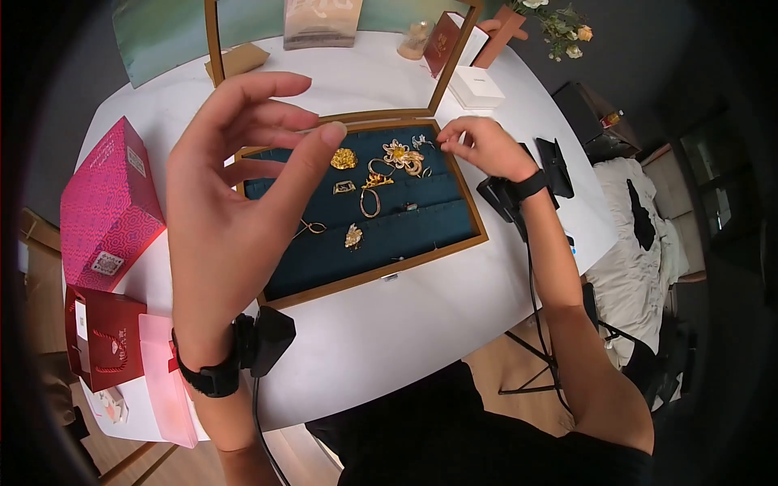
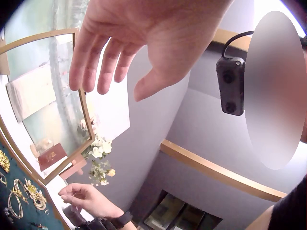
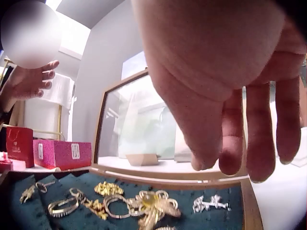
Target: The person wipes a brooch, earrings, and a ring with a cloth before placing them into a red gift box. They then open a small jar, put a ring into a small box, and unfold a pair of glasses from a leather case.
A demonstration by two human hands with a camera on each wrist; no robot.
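Observation:
My left hand (image 1: 231, 202) is raised over the left side of a jewelry box (image 1: 324, 263), fingers loosely bent and thumb apart, holding nothing. At the box's right rim, my right hand (image 1: 490, 150) hovers with loosely curled fingers and nothing visible in them. A silver brooch (image 3: 211, 203) lies below it on the dark green lining. Beside that sits a large flower brooch (image 1: 397, 154) with a yellow centre. Further left are a chunky gold brooch (image 1: 344, 158), an oval hoop (image 1: 370, 202) and a leaf-like brooch (image 1: 353, 236).
The wood-framed glass lid (image 1: 455, 58) stands upright behind the box. A pink patterned box (image 1: 113, 202) and a red gift bag (image 1: 109, 340) are at the left. A white box (image 1: 476, 87), a dark red booklet (image 1: 443, 44) and flowers (image 1: 571, 32) stand back right.

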